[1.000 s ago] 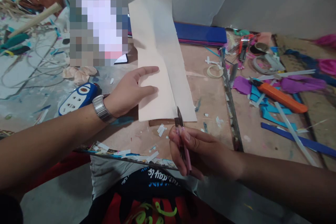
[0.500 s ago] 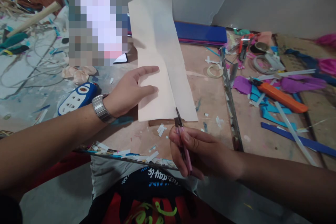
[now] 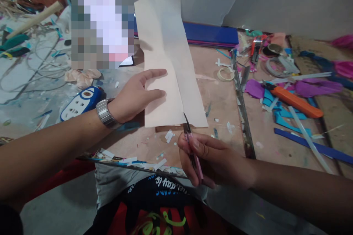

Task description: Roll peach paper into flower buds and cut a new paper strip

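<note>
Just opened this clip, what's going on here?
A person's left hand rests with fingers spread on a pale sheet. The right hand holds pink-handled scissors, their blades at the sheet's near edge. A line runs up the sheet from there; whether cut or crease, I can't tell. A tape roll and an orange-handled tool lie to the right.

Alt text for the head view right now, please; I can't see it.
The right hand holds pink-handled scissors, their blades at the near edge of a pale sheet; the left hand lies on the sheet. Scraps litter the tabletop, with a socket strip to the left and a tape roll and an orange-handled tool to the right.
</note>
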{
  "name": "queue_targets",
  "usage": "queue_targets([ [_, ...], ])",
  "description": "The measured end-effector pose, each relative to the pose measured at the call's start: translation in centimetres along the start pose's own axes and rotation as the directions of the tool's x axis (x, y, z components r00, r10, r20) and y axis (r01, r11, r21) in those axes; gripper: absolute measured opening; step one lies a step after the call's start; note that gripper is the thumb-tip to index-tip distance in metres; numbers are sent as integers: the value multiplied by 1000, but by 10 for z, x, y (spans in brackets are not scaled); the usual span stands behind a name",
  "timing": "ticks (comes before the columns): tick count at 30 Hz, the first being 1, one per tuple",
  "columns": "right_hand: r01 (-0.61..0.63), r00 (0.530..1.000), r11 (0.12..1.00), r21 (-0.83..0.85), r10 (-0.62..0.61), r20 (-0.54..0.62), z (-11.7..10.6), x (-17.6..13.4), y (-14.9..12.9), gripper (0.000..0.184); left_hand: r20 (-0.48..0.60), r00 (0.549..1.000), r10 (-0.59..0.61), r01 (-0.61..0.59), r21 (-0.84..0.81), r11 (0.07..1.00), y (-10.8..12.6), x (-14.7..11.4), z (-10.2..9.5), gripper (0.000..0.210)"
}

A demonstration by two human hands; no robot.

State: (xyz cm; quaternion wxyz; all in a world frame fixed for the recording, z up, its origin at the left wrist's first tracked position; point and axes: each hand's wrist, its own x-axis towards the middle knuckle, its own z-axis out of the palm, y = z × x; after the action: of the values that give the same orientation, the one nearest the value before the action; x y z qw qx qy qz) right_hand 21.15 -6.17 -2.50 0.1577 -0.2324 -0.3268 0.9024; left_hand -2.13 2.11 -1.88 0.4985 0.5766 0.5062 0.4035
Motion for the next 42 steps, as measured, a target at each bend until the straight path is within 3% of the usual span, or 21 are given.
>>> queue_targets([
  [42,36,999,998,45,-35,-22,-2,0,-1,38,20,1000,-10,10,-6,1000,4,-5,3,55],
])
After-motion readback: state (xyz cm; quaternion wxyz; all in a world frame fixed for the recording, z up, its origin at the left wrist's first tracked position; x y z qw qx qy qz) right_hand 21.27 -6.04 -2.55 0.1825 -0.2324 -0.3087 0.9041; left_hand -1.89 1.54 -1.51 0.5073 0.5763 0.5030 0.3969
